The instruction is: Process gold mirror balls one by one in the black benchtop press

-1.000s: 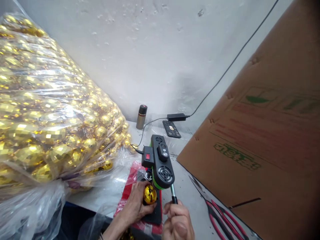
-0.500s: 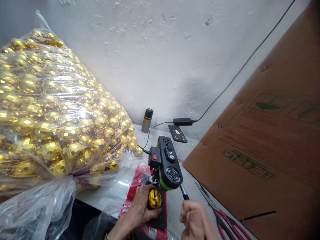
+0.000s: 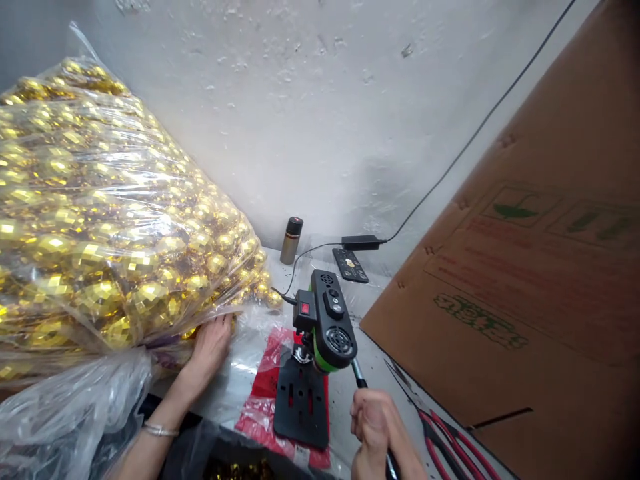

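At the edge of the clear plastic bag [image 3: 115, 220] of gold faceted balls, my left hand [image 3: 212, 347] reaches under the film. Its fingertips are hidden there, so what it holds cannot be made out. My right hand [image 3: 383, 433] is wrapped round the black grip of a metal lever [image 3: 359, 375] on a small black-and-green machine [image 3: 333, 320]. Below the machine's head, its slotted black base plate [image 3: 301, 407] lies bare on red plastic wrapping [image 3: 260, 393].
Red-handled cutters [image 3: 450, 440] lie right of my right hand, beside a large cardboard box [image 3: 500, 267]. Behind the machine are a dark-capped bottle [image 3: 291, 241], a phone [image 3: 351, 266] and a cabled black adapter [image 3: 361, 242]. A dark bag [image 3: 200, 450] with gold pieces is in front.
My left hand has moved from the base plate left to the clear bag. The gold ball it held on the plate is no longer there. My right hand remains on the lever.
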A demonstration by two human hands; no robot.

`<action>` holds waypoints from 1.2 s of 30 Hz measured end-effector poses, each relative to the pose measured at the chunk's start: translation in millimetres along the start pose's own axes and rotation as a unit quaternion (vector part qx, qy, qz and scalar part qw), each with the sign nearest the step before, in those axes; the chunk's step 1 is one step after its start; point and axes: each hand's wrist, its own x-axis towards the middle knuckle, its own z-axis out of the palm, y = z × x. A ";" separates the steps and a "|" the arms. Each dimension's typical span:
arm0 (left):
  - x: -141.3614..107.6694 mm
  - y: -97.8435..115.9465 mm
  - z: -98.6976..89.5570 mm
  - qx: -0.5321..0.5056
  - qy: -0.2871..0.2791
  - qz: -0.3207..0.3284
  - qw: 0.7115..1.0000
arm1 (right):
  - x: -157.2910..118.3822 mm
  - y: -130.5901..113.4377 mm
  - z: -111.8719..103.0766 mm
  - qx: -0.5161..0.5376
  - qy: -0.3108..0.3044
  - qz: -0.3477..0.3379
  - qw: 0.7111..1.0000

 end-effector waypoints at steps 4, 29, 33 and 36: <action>21.7 8.3 10.0 -0.013 -0.018 -0.022 1.000 | -0.1 12.3 -6.3 -0.003 -0.019 -0.024 1.000; -72.6 107.5 73.2 -0.625 -0.047 -0.144 0.766 | 40.4 -11.3 -11.6 -0.059 -0.094 -0.093 0.989; -85.4 111.7 84.0 -0.565 -0.034 -0.083 0.820 | 38.4 -9.6 -12.7 -0.047 -0.100 -0.104 0.988; -89.6 111.2 88.1 -0.554 -0.025 -0.047 0.831 | 34.4 -7.0 -13.7 -0.042 -0.102 -0.106 0.988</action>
